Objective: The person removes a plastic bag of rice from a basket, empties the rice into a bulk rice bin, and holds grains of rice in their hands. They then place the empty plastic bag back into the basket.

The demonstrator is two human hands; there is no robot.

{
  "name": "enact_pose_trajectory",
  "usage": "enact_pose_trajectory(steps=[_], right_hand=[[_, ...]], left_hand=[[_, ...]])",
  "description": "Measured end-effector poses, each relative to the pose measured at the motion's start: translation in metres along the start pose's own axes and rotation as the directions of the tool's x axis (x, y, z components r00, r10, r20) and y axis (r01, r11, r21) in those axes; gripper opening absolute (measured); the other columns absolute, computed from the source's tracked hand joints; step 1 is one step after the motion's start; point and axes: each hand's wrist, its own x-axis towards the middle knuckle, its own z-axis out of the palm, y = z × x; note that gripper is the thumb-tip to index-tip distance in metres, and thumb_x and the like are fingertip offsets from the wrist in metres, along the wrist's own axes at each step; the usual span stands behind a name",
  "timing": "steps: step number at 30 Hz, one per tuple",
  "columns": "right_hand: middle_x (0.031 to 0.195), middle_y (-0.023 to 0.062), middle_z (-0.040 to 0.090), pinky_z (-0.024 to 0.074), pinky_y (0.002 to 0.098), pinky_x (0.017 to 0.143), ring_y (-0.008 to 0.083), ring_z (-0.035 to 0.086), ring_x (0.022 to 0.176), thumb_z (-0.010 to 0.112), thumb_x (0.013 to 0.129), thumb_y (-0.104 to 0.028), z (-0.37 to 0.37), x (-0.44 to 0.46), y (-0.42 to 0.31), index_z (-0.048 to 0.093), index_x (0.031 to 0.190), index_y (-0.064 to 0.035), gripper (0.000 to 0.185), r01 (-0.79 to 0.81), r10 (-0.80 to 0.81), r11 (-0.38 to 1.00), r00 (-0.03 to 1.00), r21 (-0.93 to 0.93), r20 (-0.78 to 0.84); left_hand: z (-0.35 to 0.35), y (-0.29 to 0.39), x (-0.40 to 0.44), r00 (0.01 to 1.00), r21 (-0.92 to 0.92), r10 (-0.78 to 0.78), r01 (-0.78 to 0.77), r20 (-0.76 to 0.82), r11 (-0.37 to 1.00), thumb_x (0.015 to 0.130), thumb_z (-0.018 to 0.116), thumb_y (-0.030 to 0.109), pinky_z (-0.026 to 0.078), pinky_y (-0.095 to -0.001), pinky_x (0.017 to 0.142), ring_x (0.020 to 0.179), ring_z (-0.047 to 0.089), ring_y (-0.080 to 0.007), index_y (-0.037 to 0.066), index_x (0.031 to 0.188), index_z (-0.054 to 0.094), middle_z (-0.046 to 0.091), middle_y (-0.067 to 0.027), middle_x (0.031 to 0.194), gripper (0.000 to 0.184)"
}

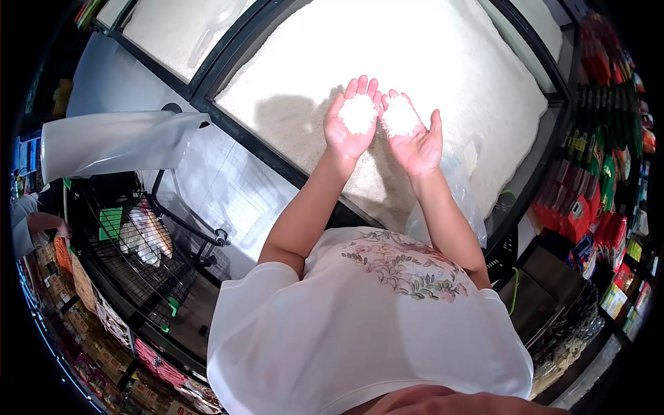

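Note:
Side by side over a bin of white rice (456, 62), both hands are turned palm up and slightly cupped, fingers pointing away from me. My left hand (344, 135) holds a small heap of rice (358, 114) on its palm. Another heap of rice (401, 117) rests on the palm of my right hand (420, 149), whose thumb stands out to the side. The two hands nearly touch along their little-finger edges. Bright light washes out the single grains. Below my right forearm a clear plastic bag (467, 194) lies at the bin's near edge.
Dark frames (259, 152) edge the bins. On the left are a roll of clear plastic bags (114, 142) and a black wire cart (124, 263) with a wrapped item (146, 235) inside. Red packages (570, 200) hang on the right. A person's arm (45, 223) shows at far left.

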Motion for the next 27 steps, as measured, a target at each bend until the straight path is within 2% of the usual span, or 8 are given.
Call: enact_pose_trajectory(steps=[7,8,10,12,16,17,22,27], right_hand=[[0.124,0.0201,0.038,0.0275,0.0429,0.098,0.0308,0.036,0.116,0.024,0.088,-0.046,0.003,-0.003,0.0,0.032,0.123,0.0044,0.062,0.003,-0.004,1.0,0.999,-0.029,-0.032],[0.122,0.0191,0.04,0.0292,0.0412,0.097,0.0292,0.038,0.114,0.027,0.088,-0.044,0.002,-0.004,-0.004,0.035,0.122,0.0037,0.058,-0.081,0.034,0.905,0.992,-0.417,-0.119],[0.115,0.0147,0.046,0.0342,0.0335,0.091,0.0235,0.044,0.107,0.042,0.087,-0.033,-0.019,-0.003,-0.016,0.042,0.117,0.0023,0.047,-0.146,-0.098,0.262,0.979,-0.954,-0.177],[0.111,0.008,0.05,0.0346,0.0273,0.089,0.0144,0.047,0.101,0.051,0.083,-0.023,-0.044,-0.016,-0.032,0.047,0.114,-0.001,0.038,0.005,-0.315,-0.327,0.942,-0.945,0.114],[0.109,0.0072,0.052,0.0338,0.0264,0.09,0.0145,0.047,0.101,0.052,0.083,-0.014,-0.041,-0.075,-0.072,0.048,0.113,0.0001,0.033,0.055,-0.372,0.063,0.928,-0.997,0.027],[0.109,0.0072,0.052,0.0336,0.0268,0.09,0.0146,0.047,0.101,0.051,0.083,-0.013,-0.038,-0.094,-0.078,0.048,0.113,0.0004,0.033,0.072,-0.41,0.07,0.911,-0.995,0.037],[0.111,0.0125,0.05,0.0338,0.0308,0.09,0.0188,0.046,0.104,0.054,0.08,-0.014,-0.071,-0.164,-0.111,0.048,0.111,0.0009,0.035,0.038,-0.636,-0.266,0.744,-0.963,0.205],[0.116,0.0162,0.046,0.033,0.0334,0.091,0.0217,0.044,0.107,0.059,0.077,-0.017,-0.098,-0.193,-0.113,0.04,0.118,0.0011,0.048,-0.165,-0.586,-0.303,0.809,-0.938,0.047]], left_hand=[[-0.002,0.005,0.0,0.999,0.018,-0.038,0.037,0.038,0.999,0.086,0.038,0.021,0.023,-0.0381,0.101,0.118,0.032,-0.0253,0.002,0.112,0.046,0.042,-0.0114,0.12,0.033],[-0.002,0.01,0.0,0.997,0.376,-0.054,0.074,-0.063,0.924,0.085,0.04,0.022,0.022,-0.0366,0.101,0.119,0.03,-0.0251,0.001,0.117,0.041,0.038,-0.0122,0.124,0.038],[0.002,0.018,-0.005,0.985,0.678,-0.047,0.147,-0.165,0.72,0.085,0.042,0.023,0.021,-0.0352,0.101,0.12,0.029,-0.0248,0.001,0.122,0.036,0.034,-0.013,0.128,0.044],[0.009,0.028,-0.009,0.945,0.99,0.292,0.137,-0.143,0.043,0.084,0.045,0.023,0.024,-0.0359,0.099,0.122,0.027,-0.0276,-0.001,0.13,0.021,0.027,-0.0164,0.132,0.058],[0.001,0.07,-0.022,0.921,0.996,0.38,0.073,-0.086,0.048,0.082,0.046,0.021,0.024,-0.0348,0.099,0.123,0.025,-0.0275,-0.002,0.13,0.02,0.024,-0.0179,0.133,0.058],[0.0,0.073,-0.027,0.904,0.993,0.422,0.022,-0.068,0.113,0.082,0.046,0.022,0.028,-0.0291,0.095,0.11,0.039,-0.0181,-0.003,0.121,0.035,0.041,-0.0116,0.12,0.047],[-0.01,0.075,-0.047,0.89,0.989,0.449,0.019,-0.083,0.146,0.081,0.05,0.017,0.037,-0.0245,0.082,0.091,0.049,-0.0131,-0.001,0.094,0.055,0.055,-0.0066,0.094,0.023],[-0.01,0.025,-0.06,0.995,0.921,0.1,0.018,0.023,-0.388,0.079,0.054,0.018,0.042,-0.0227,0.066,0.069,0.052,-0.0113,0.0,0.084,0.058,0.058,-0.0056,0.076,0.019]])
